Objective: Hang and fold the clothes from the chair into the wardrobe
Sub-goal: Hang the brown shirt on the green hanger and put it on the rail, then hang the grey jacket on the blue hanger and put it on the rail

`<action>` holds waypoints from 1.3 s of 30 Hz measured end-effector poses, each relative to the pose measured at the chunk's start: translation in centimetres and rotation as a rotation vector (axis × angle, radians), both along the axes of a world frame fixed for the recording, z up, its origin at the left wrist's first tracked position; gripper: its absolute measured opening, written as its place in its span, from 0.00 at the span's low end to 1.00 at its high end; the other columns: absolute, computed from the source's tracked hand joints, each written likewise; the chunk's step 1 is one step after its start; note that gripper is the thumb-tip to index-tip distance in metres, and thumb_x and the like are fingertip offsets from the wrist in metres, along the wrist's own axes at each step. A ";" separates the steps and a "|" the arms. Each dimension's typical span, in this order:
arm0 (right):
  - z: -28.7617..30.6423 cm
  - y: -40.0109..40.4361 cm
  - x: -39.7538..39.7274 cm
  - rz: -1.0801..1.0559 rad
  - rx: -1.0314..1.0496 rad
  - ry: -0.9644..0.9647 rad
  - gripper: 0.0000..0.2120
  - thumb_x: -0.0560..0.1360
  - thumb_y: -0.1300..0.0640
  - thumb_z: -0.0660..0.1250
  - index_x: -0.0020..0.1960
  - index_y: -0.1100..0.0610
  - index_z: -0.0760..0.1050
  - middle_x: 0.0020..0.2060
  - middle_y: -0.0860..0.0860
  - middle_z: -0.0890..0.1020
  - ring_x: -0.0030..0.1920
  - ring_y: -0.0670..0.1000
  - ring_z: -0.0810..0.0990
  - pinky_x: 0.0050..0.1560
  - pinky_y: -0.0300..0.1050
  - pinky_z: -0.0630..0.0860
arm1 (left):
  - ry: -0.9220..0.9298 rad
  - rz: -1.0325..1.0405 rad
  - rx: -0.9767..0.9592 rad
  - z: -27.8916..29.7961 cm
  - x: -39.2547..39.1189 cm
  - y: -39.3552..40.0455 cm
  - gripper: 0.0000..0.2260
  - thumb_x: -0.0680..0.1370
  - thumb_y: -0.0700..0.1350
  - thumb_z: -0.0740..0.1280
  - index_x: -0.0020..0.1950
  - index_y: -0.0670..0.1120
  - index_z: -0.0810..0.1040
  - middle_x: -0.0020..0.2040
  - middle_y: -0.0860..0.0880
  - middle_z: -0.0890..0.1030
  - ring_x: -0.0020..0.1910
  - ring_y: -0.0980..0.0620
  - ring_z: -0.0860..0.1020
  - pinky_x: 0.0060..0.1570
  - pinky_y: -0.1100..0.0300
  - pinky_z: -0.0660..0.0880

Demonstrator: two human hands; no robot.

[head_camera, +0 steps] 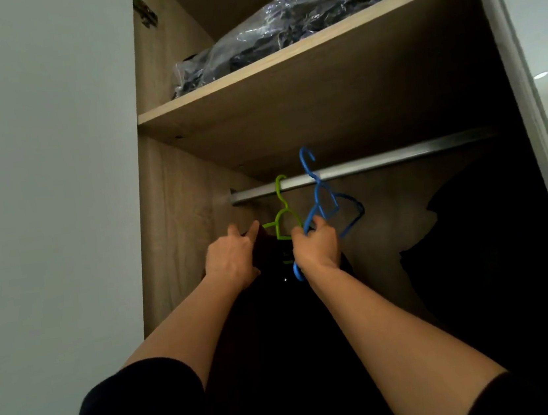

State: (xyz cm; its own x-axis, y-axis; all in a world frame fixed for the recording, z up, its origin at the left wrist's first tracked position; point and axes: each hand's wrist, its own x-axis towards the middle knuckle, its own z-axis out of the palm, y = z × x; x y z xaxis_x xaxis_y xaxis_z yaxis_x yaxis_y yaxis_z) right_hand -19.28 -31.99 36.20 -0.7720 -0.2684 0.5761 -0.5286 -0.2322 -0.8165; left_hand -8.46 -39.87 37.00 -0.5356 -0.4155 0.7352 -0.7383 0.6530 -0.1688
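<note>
Inside the wardrobe (pixel 171 171), a green hanger (pixel 282 218) is hooked over the metal rail (pixel 380 159), and a dark garment (pixel 278 310) hangs from it with its long axis pointing straight down. The garment's shoulder is pinched by the fingers of the left hand (pixel 232 259). A blue hanger (pixel 325 201) is gripped by the right hand (pixel 317 247), held tilted in front of the rail with its hook raised above the rail. A plastic-wrapped bundle (pixel 278 31) lies on the shelf (pixel 298 52) above.
</note>
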 end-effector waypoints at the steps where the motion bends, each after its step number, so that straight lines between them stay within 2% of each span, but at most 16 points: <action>1: -0.3 0.2 0.1 0.003 -0.016 0.013 0.25 0.75 0.53 0.63 0.71 0.55 0.65 0.45 0.52 0.80 0.52 0.58 0.80 0.55 0.54 0.76 | 0.010 -0.020 0.022 -0.3 -0.1 -0.2 0.41 0.72 0.54 0.71 0.77 0.55 0.50 0.64 0.42 0.67 0.59 0.42 0.76 0.52 0.50 0.75; 5: -3.1 0.7 1.3 -0.080 0.041 0.170 0.26 0.75 0.54 0.61 0.72 0.54 0.64 0.37 0.51 0.77 0.47 0.58 0.81 0.52 0.53 0.77 | 0.127 -0.180 0.205 -0.9 0.5 -1.5 0.32 0.75 0.52 0.68 0.76 0.53 0.59 0.64 0.40 0.68 0.62 0.40 0.73 0.60 0.50 0.72; 9: -6.4 1.4 3.2 -0.129 0.108 0.334 0.27 0.75 0.51 0.61 0.73 0.55 0.63 0.41 0.56 0.83 0.48 0.59 0.80 0.56 0.55 0.73 | 0.316 -0.399 0.267 -0.4 1.7 -0.8 0.19 0.80 0.53 0.60 0.68 0.47 0.73 0.64 0.39 0.76 0.64 0.40 0.73 0.63 0.55 0.68; 12: -8.8 2.2 5.3 -0.136 0.140 0.459 0.27 0.76 0.51 0.59 0.74 0.55 0.62 0.43 0.56 0.83 0.47 0.57 0.80 0.56 0.52 0.72 | 0.429 -0.509 0.302 0.5 3.0 2.2 0.19 0.82 0.53 0.55 0.64 0.45 0.76 0.62 0.41 0.78 0.64 0.42 0.73 0.58 0.58 0.67; 15: -10.5 2.8 7.8 -0.107 0.161 0.547 0.27 0.77 0.53 0.60 0.74 0.56 0.60 0.45 0.56 0.82 0.48 0.56 0.80 0.58 0.51 0.71 | 0.573 -0.559 0.410 1.3 4.3 4.5 0.21 0.81 0.56 0.54 0.50 0.42 0.78 0.54 0.39 0.80 0.58 0.41 0.76 0.52 0.56 0.68; 19: -11.9 3.7 11.5 0.025 0.075 0.527 0.32 0.72 0.42 0.56 0.72 0.57 0.64 0.39 0.57 0.82 0.45 0.57 0.79 0.56 0.53 0.73 | 0.775 -0.691 0.547 1.4 6.7 6.3 0.19 0.82 0.55 0.53 0.56 0.46 0.79 0.56 0.45 0.80 0.57 0.47 0.76 0.59 0.53 0.71; 21: -12.1 4.9 13.1 0.063 0.001 0.533 0.34 0.71 0.37 0.52 0.70 0.56 0.68 0.35 0.50 0.79 0.47 0.52 0.77 0.56 0.49 0.73 | 0.808 -0.703 0.520 1.2 8.4 7.2 0.18 0.82 0.53 0.53 0.53 0.47 0.81 0.54 0.45 0.81 0.55 0.47 0.78 0.60 0.52 0.72; 22: -12.1 5.5 13.7 0.031 -0.043 0.548 0.33 0.72 0.38 0.52 0.69 0.55 0.70 0.37 0.47 0.78 0.49 0.51 0.76 0.55 0.48 0.72 | 0.812 -0.704 0.504 1.0 9.2 7.5 0.19 0.82 0.52 0.53 0.51 0.46 0.81 0.52 0.45 0.81 0.53 0.48 0.78 0.58 0.54 0.73; 24: -11.8 6.8 14.5 -0.090 -0.061 0.575 0.29 0.73 0.39 0.53 0.69 0.52 0.69 0.49 0.48 0.79 0.56 0.51 0.73 0.57 0.49 0.69 | 0.811 -0.703 0.510 0.4 11.1 8.3 0.19 0.83 0.50 0.52 0.51 0.43 0.80 0.47 0.45 0.81 0.46 0.52 0.78 0.49 0.60 0.73; 26: -11.6 8.0 15.2 -0.163 0.038 0.593 0.29 0.74 0.40 0.58 0.72 0.50 0.65 0.62 0.49 0.73 0.64 0.51 0.68 0.62 0.49 0.65 | 0.793 -0.723 0.537 -0.2 13.0 9.3 0.19 0.83 0.49 0.52 0.49 0.42 0.80 0.41 0.47 0.79 0.41 0.54 0.77 0.45 0.62 0.72; 29: -11.5 9.8 16.3 -0.088 0.226 0.623 0.30 0.76 0.41 0.61 0.74 0.49 0.59 0.68 0.48 0.68 0.69 0.49 0.63 0.66 0.50 0.60 | 0.694 -0.719 0.579 -1.2 15.9 11.2 0.17 0.83 0.48 0.53 0.47 0.43 0.79 0.39 0.49 0.79 0.41 0.53 0.77 0.44 0.64 0.71; 30: -11.5 10.3 16.8 -0.042 0.271 0.626 0.29 0.76 0.40 0.60 0.74 0.49 0.61 0.66 0.47 0.71 0.69 0.49 0.64 0.67 0.51 0.59 | 0.679 -0.720 0.592 -1.5 16.9 11.8 0.17 0.83 0.48 0.53 0.45 0.44 0.78 0.39 0.49 0.78 0.40 0.55 0.76 0.40 0.67 0.71; 32: -11.9 11.1 18.2 0.029 0.325 0.630 0.24 0.76 0.39 0.59 0.69 0.49 0.68 0.53 0.45 0.79 0.62 0.48 0.71 0.65 0.52 0.61 | 0.696 -0.727 0.616 -2.1 18.6 13.0 0.17 0.83 0.49 0.53 0.41 0.47 0.76 0.38 0.50 0.77 0.38 0.57 0.75 0.35 0.70 0.70; 34: -12.6 11.6 19.8 0.053 0.315 0.655 0.16 0.77 0.39 0.58 0.53 0.50 0.75 0.37 0.44 0.77 0.49 0.49 0.76 0.57 0.51 0.66 | 0.696 -0.717 0.627 -2.5 20.4 14.4 0.17 0.83 0.49 0.53 0.40 0.48 0.75 0.39 0.50 0.78 0.38 0.57 0.76 0.33 0.72 0.70; 36: -13.1 12.1 21.5 0.132 0.241 0.647 0.17 0.77 0.41 0.59 0.39 0.54 0.70 0.29 0.46 0.71 0.37 0.51 0.75 0.44 0.49 0.70 | 0.676 -0.674 0.621 -2.7 22.2 15.6 0.16 0.83 0.50 0.53 0.41 0.49 0.76 0.40 0.51 0.79 0.39 0.58 0.77 0.35 0.69 0.70; 39: -12.9 13.0 23.8 0.217 0.209 0.625 0.21 0.77 0.42 0.60 0.33 0.55 0.66 0.26 0.49 0.70 0.32 0.53 0.73 0.33 0.47 0.67 | 0.667 -0.582 0.578 -2.9 25.6 17.7 0.15 0.82 0.51 0.55 0.44 0.46 0.77 0.40 0.52 0.79 0.38 0.58 0.77 0.37 0.70 0.71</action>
